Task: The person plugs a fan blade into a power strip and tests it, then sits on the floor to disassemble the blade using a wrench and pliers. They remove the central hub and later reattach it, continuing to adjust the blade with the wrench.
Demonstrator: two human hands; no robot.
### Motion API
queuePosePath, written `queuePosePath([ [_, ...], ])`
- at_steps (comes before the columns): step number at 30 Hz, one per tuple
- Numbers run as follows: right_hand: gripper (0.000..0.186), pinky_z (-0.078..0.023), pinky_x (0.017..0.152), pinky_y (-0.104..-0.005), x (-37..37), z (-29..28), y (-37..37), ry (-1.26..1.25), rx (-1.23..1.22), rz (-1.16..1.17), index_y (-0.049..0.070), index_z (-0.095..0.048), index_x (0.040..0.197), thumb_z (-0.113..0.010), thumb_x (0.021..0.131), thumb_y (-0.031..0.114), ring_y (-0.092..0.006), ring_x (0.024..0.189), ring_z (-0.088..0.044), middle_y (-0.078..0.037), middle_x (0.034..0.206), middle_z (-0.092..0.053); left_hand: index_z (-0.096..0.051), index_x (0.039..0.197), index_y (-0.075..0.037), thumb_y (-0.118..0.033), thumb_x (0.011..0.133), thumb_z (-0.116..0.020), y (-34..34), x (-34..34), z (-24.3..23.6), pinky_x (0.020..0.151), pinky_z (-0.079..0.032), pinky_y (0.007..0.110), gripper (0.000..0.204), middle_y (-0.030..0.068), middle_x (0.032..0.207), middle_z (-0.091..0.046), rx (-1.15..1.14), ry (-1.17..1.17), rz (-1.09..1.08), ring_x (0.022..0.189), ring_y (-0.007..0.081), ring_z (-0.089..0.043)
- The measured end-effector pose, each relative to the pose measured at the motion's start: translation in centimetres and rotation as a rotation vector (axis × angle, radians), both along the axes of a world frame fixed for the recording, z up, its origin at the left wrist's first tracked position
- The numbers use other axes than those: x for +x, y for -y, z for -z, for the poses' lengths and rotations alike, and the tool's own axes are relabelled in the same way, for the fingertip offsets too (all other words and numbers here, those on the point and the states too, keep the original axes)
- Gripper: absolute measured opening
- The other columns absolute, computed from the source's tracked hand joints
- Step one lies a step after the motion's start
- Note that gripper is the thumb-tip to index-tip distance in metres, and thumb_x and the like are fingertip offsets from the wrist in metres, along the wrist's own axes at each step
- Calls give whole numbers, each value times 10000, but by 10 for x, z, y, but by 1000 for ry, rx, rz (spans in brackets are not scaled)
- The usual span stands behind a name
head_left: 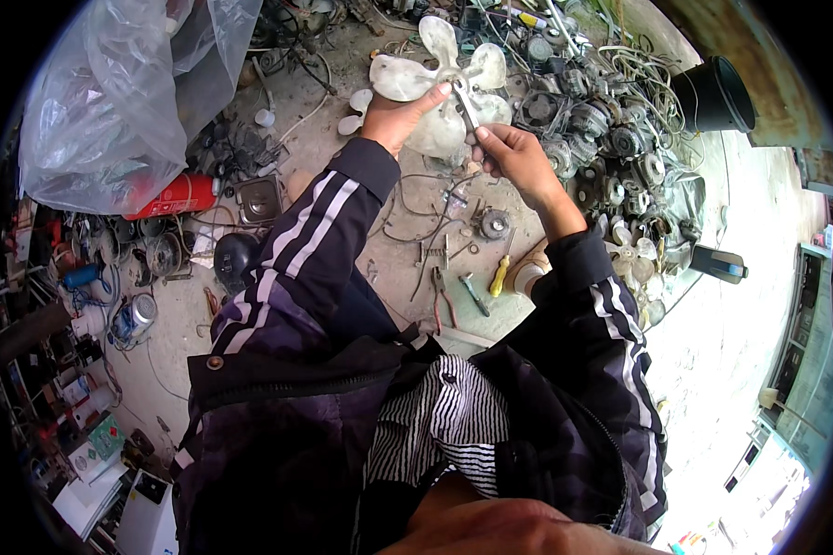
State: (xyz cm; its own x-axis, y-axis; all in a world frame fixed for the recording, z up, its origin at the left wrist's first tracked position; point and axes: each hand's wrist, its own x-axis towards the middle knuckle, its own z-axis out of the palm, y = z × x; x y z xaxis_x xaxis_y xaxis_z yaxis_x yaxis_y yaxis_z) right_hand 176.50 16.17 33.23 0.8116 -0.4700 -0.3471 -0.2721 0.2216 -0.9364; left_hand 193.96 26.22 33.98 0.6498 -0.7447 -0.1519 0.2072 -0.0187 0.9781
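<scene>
A whitish fan blade (pixel 403 78) with several rounded lobes is in front of me at the top of the view. My left hand (pixel 396 120) grips it from the left, thumb lying near the hub and the other fingers mostly hidden. Across the hub lies a silver wrench (pixel 466 109), its upper end close to my left thumb. Its lower end is pinched between the thumb and fingers of my right hand (pixel 520 165). Below the hands, a small round motor part (pixel 493 224) rests on the concrete among loose wires.
A yellow-handled screwdriver (pixel 500 276), pliers (pixel 444 301) and another small tool (pixel 475 294) lie nearer me. Piled motors (pixel 611 120) spread to the right, beside a black bucket (pixel 717 97). Leftward are a clear plastic bag (pixel 111 111) and a red cylinder (pixel 180 195).
</scene>
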Motion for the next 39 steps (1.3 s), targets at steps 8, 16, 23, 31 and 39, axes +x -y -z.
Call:
queuePosePath([
  [8, 277, -418, 566, -277, -13, -1, 34, -13, -540, 78, 13, -675, 944, -597, 906, 276, -84, 586, -498, -13, 681, -621, -601, 1031, -2, -249, 682, -839, -5, 10, -9, 812, -477, 291, 489, 63, 971, -654, 20, 298, 142, 897, 156, -603],
  [16, 267, -372, 546, -216, -19, -34, 48, -35, -493, 5, 36, -659, 974, -559, 929, 280, -54, 581, -462, 22, 714, -604, -610, 1072, 1, -298, 671, -843, -10, 11, -10, 838, -478, 297, 552, 81, 1002, -660, 115, 232, 213, 934, 165, -615],
  [23, 259, -303, 531, -150, -14, -29, 27, 23, 157, -56, 75, -645, 1063, -492, 964, 258, -3, 616, -397, 78, 801, -612, -579, 1150, -6, -270, 705, -822, -9, 9, -10, 878, -458, 297, 572, 76, 1101, -629, 31, -22, 23, 1004, 170, -590],
  [31, 246, -354, 547, -166, -3, -13, 7, 12, 150, -79, 67, -636, 1034, -505, 959, 262, -29, 637, -470, 24, 862, -656, -552, 1158, -3, -248, 702, -826, -4, 6, -8, 868, -467, 300, 586, 76, 1105, -622, 61, -52, -10, 1002, 172, -586],
  [39, 252, -372, 530, -175, -2, -8, -5, -13, 193, -96, 65, -633, 1016, -533, 946, 285, -35, 646, -526, 18, 825, -646, -560, 1132, -12, -241, 705, -826, 0, 7, 10, 873, -462, 301, 553, 73, 1072, -627, -11, -22, 39, 987, 172, -585],
])
